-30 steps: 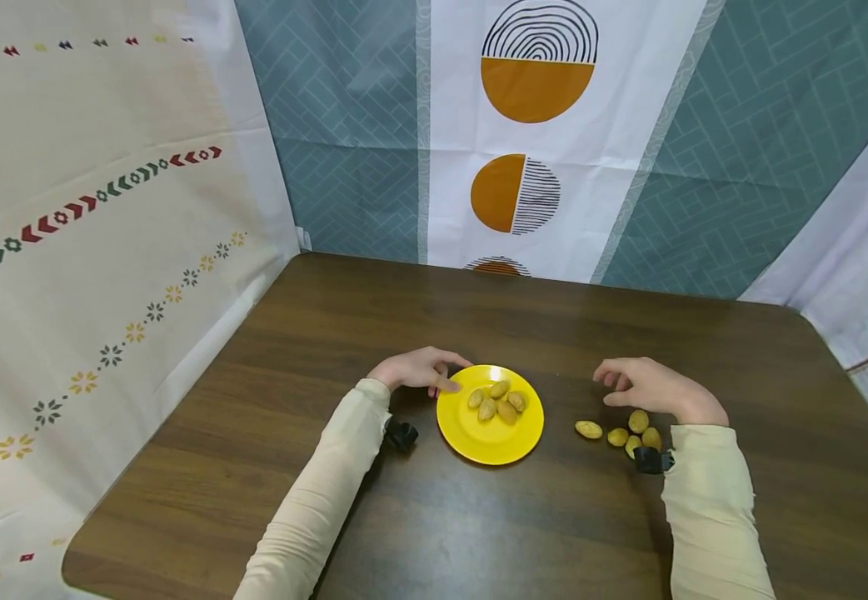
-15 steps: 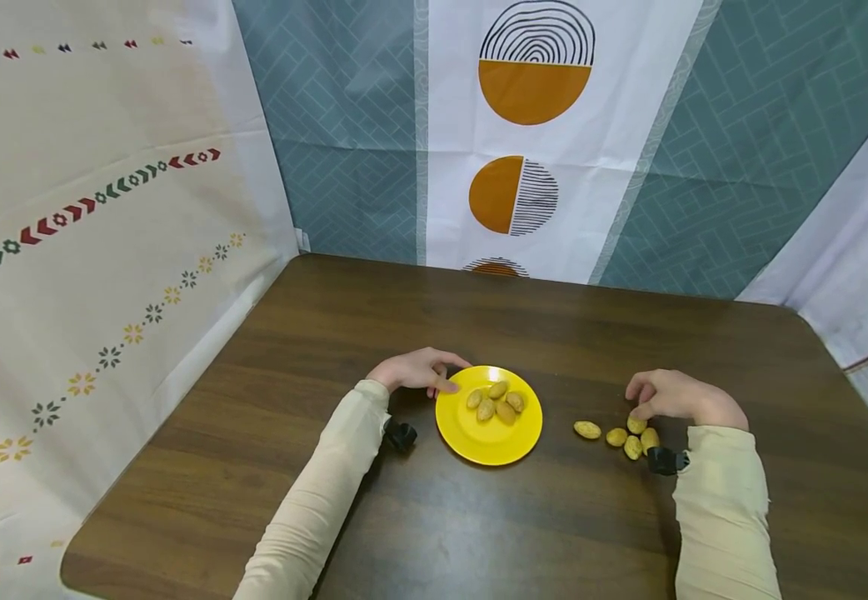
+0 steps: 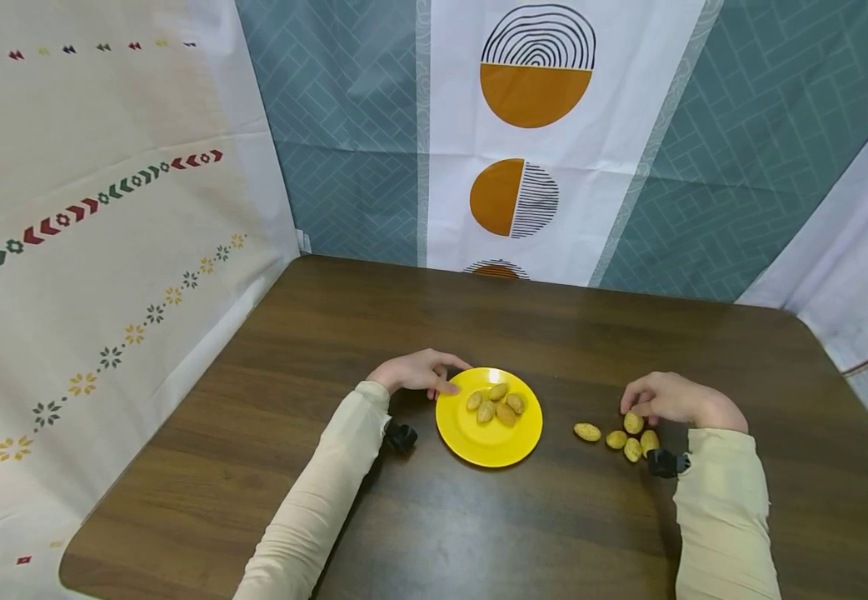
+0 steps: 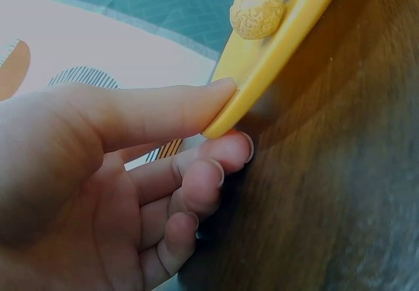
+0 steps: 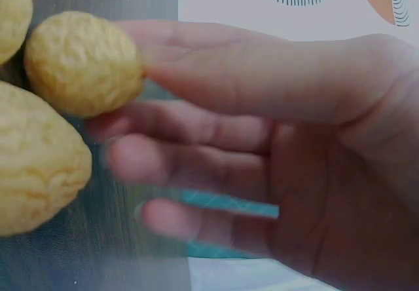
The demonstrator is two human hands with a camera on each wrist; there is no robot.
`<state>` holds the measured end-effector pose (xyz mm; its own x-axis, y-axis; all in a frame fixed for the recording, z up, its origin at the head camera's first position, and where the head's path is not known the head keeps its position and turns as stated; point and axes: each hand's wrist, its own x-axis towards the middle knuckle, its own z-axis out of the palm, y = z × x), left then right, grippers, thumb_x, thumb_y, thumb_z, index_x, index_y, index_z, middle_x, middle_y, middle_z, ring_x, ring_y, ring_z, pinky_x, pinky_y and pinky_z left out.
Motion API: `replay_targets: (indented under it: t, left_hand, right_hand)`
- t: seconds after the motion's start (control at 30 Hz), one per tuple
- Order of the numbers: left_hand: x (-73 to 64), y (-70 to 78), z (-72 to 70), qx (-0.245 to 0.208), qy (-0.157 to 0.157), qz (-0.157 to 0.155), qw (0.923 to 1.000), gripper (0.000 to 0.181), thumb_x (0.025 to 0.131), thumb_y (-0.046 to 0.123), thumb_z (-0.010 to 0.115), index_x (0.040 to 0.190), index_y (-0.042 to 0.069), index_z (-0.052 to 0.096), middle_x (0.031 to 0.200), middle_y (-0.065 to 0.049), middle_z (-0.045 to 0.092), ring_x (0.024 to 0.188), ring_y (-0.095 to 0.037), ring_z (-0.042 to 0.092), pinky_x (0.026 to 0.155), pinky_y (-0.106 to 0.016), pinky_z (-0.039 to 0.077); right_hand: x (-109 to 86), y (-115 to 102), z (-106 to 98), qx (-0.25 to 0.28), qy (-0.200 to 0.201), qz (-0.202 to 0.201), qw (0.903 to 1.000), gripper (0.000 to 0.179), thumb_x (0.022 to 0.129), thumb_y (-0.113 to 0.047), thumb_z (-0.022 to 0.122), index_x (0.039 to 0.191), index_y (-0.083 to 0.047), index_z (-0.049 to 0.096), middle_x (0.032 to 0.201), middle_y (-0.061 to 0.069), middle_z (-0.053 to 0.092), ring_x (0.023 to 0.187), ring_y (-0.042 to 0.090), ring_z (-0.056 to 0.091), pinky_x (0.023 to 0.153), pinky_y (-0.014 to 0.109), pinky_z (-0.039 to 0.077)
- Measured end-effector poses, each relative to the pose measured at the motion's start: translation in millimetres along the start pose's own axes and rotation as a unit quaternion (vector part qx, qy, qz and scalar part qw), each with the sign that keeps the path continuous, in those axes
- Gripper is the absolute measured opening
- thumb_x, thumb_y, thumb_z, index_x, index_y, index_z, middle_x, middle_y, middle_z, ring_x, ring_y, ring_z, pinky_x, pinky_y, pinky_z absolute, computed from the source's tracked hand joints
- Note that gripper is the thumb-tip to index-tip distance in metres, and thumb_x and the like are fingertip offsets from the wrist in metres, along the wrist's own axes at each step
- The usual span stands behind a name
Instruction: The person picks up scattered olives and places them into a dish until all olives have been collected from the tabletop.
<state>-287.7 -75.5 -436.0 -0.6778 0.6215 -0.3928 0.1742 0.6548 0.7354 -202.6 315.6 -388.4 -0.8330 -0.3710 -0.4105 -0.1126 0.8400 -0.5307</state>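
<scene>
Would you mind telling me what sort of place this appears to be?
Probably a makeshift indoor recording corner: patterned cloths hang like walls behind and beside a wooden table, and there are black wrist cameras.

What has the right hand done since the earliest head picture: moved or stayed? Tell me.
Yes, moved: in the head view, the right hand has gone rightward, farther from the middle printed circle.

a teal-and-white patterned cloth hangs behind a brown table.
</scene>
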Motion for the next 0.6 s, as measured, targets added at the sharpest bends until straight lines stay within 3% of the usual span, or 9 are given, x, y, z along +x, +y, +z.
replay_targets:
  t: [0.17, 0.33, 0.6]
  left_hand:
    - [0.3, 0.0, -0.4, -0.001, -0.001, 0.001, 1.0, 0.05, 0.092, 0.025, 0.066, 0.139, 0.02, 0.053, 0.068, -0.001, 0.054, 0.06, -0.013, 0.052, 0.066, -0.023, 0.048]
    - [0.1, 0.1, -1.1, 0.001, -0.003, 0.0, 1.0, 0.05, 0.092, 0.025, 0.066, 0.14, 0.02, 0.052, 0.068, 0.0, 0.054, 0.06, -0.013, 0.053, 0.066, -0.022, 0.048]
    - [0.4, 0.0, -0.4, 0.002, -0.001, 0.002, 1.0, 0.05, 0.092, 0.025, 0.066, 0.139, 0.02, 0.053, 0.067, 0.0, 0.054, 0.059, -0.013, 0.053, 0.066, -0.023, 0.048]
  right_hand:
    - [3.7, 0.7, 0.3, -0.03, 0.021, -0.039, 0.9986, 0.011, 0.09, -0.002, 0.058, 0.096, -0.006, 0.067, 0.079, 0.002, 0.062, 0.069, 0.015, 0.05, 0.064, 0.031, 0.042]
    - [4.0, -0.6, -0.7, -0.046, 0.042, -0.051, 0.9967, 0.013, 0.09, 0.0, 0.059, 0.097, -0.008, 0.067, 0.088, 0.004, 0.064, 0.077, 0.016, 0.055, 0.069, 0.034, 0.049]
    - [7.0, -1.2, -0.8, -0.09, 0.138, -0.041, 0.9855, 0.013, 0.091, -0.004, 0.06, 0.101, -0.009, 0.067, 0.096, 0.01, 0.068, 0.088, 0.027, 0.064, 0.072, 0.045, 0.053]
